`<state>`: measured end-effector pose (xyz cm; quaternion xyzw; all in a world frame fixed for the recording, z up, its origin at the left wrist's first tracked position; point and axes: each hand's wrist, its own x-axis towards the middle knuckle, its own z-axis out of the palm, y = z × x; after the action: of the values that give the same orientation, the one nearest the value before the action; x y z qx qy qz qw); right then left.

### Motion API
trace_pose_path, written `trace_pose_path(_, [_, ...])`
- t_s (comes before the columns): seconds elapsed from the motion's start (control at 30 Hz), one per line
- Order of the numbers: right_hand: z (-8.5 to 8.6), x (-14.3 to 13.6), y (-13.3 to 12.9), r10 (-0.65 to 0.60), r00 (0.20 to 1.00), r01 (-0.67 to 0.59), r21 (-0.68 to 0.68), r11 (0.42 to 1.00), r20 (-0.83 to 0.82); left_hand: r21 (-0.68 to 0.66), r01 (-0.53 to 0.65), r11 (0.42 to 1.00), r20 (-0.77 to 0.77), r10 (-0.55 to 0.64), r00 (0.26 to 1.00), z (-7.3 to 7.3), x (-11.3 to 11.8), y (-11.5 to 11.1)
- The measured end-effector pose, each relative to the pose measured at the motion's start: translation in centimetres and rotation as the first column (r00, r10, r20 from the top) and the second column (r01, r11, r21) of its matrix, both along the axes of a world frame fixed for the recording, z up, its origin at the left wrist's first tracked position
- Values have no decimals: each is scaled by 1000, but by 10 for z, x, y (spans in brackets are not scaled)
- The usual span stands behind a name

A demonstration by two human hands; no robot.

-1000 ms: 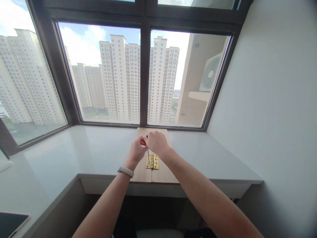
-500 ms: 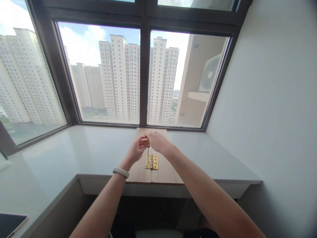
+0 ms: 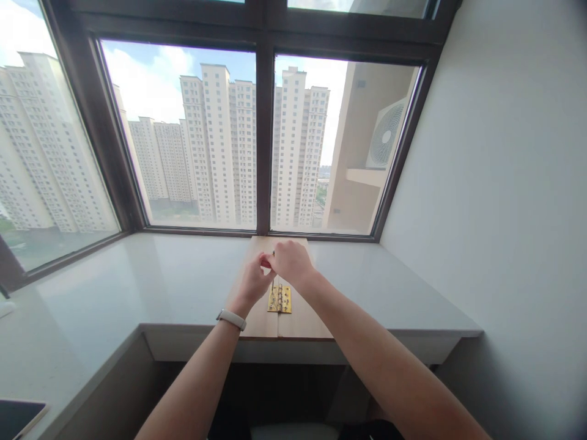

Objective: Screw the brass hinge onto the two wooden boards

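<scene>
A brass-coloured hinge (image 3: 286, 300) lies open flat across the seam between two light wooden boards (image 3: 257, 322), with screws showing in its leaves. The thin shaft of a screwdriver (image 3: 273, 283) stands nearly upright over the upper part of the left leaf. My right hand (image 3: 290, 263) is closed round the screwdriver's handle, hiding most of it. Against it from the left, my left hand (image 3: 255, 278) has its fingers curled in at the handle. The exact contact of the tip with a screw is too small to make out.
Beneath the boards is a white windowsill counter (image 3: 192, 281), its front edge dropping to a dark recess. A dark-framed window (image 3: 265, 153) rises behind, and a white wall (image 3: 495, 183) stands at right. A dark flat device (image 3: 21, 418) lies at lower left.
My right hand has closed further over the screwdriver handle, which showed yellow and black before. My left hand and wrist have shifted slightly right and closer to it. The hinge stays in place.
</scene>
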<state>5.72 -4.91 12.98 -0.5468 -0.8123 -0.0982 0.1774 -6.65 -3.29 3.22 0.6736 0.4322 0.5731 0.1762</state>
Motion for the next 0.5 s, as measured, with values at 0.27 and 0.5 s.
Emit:
trace_pose_path(0.27, [-1,0,2,86,996,-86,-21,996,24,-49,55,997,-1,-56,998,2,-6,0])
trace_pose_path(0.5, [3,6,3,274,962,-273,-48,961,11,-101,196,975,23,-194,981,0,-18,1])
